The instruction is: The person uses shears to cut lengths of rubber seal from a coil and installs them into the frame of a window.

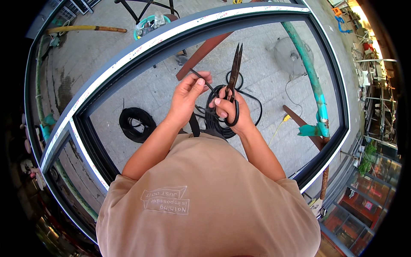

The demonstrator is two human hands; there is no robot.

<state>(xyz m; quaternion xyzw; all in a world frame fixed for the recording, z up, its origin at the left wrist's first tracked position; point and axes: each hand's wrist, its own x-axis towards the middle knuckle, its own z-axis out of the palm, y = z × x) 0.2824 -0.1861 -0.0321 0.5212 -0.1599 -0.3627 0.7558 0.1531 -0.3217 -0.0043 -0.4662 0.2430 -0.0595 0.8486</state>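
Observation:
My left hand (188, 94) pinches a thin black rubber strip (208, 85) between thumb and fingers, and a short end pokes out beyond the fingertips. From there the strip slants down to my right hand (239, 109), whose thumb and finger touch its other visible part. A pair of dark, worn scissors (234, 77) sits in my right hand, blades pointing away from me and slightly apart. One black handle loop shows below the palm. Under my hands lies a loose coil of black strip (212, 122) on the floor.
A large window frame (128, 58) surrounds me, propped on green-wrapped poles (305, 53). To the left lies a tight black coil (126, 124). Rusty-red bars (201, 53) cross beneath the frame. A turquoise basin (138, 31) holding small items stands beyond. A yellow connector (286, 118) trails a cord.

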